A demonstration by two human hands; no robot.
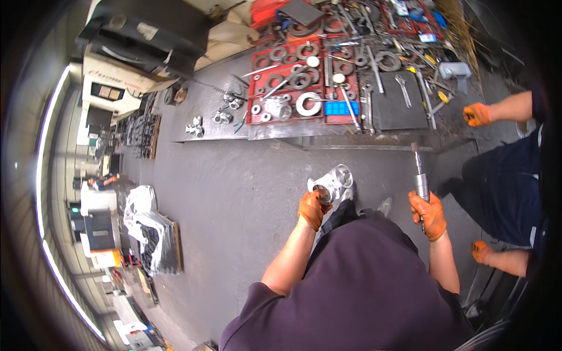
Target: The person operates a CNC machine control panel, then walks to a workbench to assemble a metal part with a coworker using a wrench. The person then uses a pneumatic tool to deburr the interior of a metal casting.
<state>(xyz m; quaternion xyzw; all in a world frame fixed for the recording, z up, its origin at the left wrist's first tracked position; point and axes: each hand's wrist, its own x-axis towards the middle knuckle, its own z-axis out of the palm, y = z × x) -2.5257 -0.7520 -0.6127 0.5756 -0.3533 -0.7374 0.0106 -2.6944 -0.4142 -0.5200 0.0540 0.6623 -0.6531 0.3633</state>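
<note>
My left hand [314,209], in an orange glove, is closed round the near end of a silver metal casting [335,180]. The casting is hollow, with a round opening at its far right end. My right hand [429,216], gloved in orange too, grips a slim steel cylindrical tool [421,186] that points up and away, its narrow dark tip towards the workbench. The tool and the casting are well apart, both held in the air over the grey floor. Part of the tool's lower end is hidden by my right fingers.
Ahead stands a workbench [216,88] with red trays [256,96] of metal rings, a blue box [341,109], a black plate [404,99] and loose tools. Small castings [194,127] lie at its left. A co-worker [503,181] with orange gloves is close on my right. A wrapped pallet [157,234] stands left.
</note>
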